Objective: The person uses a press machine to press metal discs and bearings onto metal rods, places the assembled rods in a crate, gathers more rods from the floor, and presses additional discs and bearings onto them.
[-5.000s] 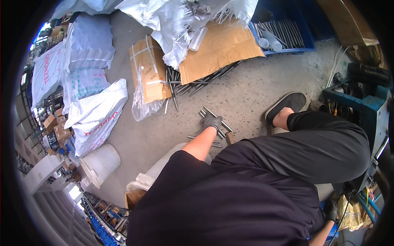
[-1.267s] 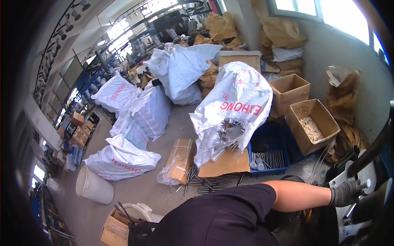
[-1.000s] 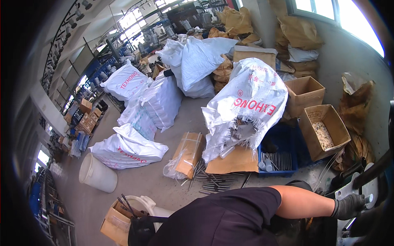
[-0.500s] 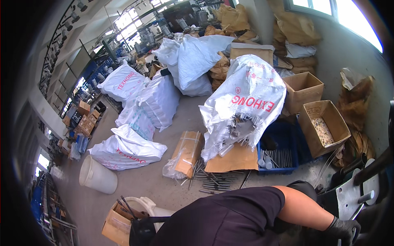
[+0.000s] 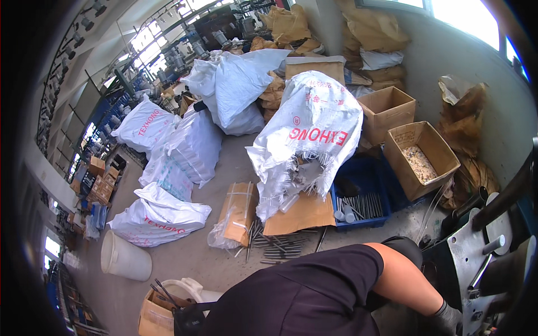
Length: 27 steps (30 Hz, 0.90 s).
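From the lower edge my left arm, in a dark short sleeve, reaches toward the lower right. My left hand (image 5: 448, 320) wears a dark grey glove and is partly cut off by the picture's rim. Its fingers are hidden, so what they hold, if anything, does not show. Nearest to it is a machine with a grey metal plate (image 5: 464, 252), a short round peg (image 5: 494, 245) and dark bars (image 5: 504, 193). My right hand is out of view.
Metal rods (image 5: 280, 246) lie on the floor beside a flat cardboard piece (image 5: 300, 215). A blue crate (image 5: 363, 222) holds more rods. Nearby are a torn white sack (image 5: 325, 112), an open carton (image 5: 431, 182) with small pieces, a taped carton (image 5: 241, 207) and a whitish bucket (image 5: 126, 256).
The surroundings have shifted left in the picture as the view turned right. My left hand appears lower and farther left, with its fingers now out of sight.
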Each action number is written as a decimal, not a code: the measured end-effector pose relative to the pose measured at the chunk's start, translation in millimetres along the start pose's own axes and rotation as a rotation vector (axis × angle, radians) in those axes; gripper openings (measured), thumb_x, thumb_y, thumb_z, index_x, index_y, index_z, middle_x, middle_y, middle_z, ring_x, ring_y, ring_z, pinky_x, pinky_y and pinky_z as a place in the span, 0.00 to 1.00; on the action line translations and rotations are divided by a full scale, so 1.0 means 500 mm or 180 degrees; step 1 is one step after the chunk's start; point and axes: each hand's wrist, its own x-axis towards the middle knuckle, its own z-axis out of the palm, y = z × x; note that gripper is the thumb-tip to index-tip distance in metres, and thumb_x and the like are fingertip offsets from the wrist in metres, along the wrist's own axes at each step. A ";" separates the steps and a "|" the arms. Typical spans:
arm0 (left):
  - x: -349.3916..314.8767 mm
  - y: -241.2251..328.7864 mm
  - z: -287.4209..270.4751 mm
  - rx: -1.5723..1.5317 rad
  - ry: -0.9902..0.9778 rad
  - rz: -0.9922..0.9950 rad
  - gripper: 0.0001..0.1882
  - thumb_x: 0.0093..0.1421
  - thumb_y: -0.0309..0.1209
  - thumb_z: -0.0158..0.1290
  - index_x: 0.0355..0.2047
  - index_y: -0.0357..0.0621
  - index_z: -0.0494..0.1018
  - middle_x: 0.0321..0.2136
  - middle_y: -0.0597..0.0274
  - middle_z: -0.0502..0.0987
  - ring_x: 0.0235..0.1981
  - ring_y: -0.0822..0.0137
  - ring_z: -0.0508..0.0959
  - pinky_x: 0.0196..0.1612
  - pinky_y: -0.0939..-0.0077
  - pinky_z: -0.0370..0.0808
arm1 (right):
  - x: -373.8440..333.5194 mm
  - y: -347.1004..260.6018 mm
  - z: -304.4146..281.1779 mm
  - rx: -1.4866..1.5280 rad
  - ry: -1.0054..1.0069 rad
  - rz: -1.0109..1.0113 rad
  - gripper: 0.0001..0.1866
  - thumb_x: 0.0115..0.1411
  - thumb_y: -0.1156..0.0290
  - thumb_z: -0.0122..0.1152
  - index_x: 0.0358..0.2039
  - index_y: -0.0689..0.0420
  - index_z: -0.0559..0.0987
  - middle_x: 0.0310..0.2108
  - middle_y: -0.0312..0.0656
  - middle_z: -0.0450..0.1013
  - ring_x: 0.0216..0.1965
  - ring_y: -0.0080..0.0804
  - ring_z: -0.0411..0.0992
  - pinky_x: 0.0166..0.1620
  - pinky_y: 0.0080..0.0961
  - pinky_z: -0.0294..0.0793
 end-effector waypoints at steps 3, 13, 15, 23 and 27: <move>-0.019 0.020 -0.002 -0.0356 0.0233 -0.0140 0.21 0.57 0.33 0.63 0.49 0.38 0.82 0.36 0.46 0.85 0.36 0.51 0.86 0.40 0.57 0.82 | -0.014 0.031 -0.007 -0.1353 0.0419 -0.0657 0.20 0.72 0.61 0.53 0.51 0.67 0.79 0.44 0.47 0.81 0.47 0.35 0.79 0.59 0.39 0.76; -0.050 0.059 -0.033 -0.0578 0.0459 -0.0452 0.19 0.58 0.36 0.62 0.44 0.35 0.83 0.38 0.44 0.86 0.41 0.51 0.86 0.43 0.58 0.81 | -0.062 0.069 0.093 -0.3589 -0.0055 -0.1409 0.21 0.70 0.82 0.49 0.62 0.67 0.73 0.56 0.55 0.78 0.56 0.46 0.77 0.61 0.37 0.78; -0.049 0.055 -0.029 -0.0874 0.0531 -0.0616 0.19 0.59 0.38 0.63 0.43 0.35 0.83 0.37 0.44 0.86 0.41 0.53 0.86 0.43 0.58 0.81 | -0.061 0.068 0.093 -0.3476 -0.0078 -0.1387 0.21 0.70 0.81 0.50 0.63 0.66 0.73 0.56 0.55 0.78 0.56 0.45 0.77 0.60 0.36 0.78; -0.046 0.061 -0.036 -0.1362 0.0600 -0.0451 0.20 0.61 0.40 0.62 0.45 0.34 0.82 0.37 0.46 0.85 0.40 0.57 0.85 0.43 0.60 0.80 | -0.088 0.073 0.101 -0.2756 -0.0138 -0.1158 0.23 0.70 0.81 0.51 0.65 0.63 0.72 0.55 0.52 0.78 0.56 0.42 0.77 0.58 0.34 0.78; -0.052 0.072 -0.043 -0.1422 0.0498 -0.0358 0.20 0.62 0.40 0.62 0.45 0.35 0.82 0.38 0.47 0.85 0.40 0.59 0.84 0.44 0.61 0.79 | -0.099 0.085 0.117 -0.2404 -0.0213 -0.1017 0.24 0.70 0.80 0.52 0.66 0.61 0.71 0.55 0.50 0.78 0.56 0.41 0.77 0.57 0.33 0.78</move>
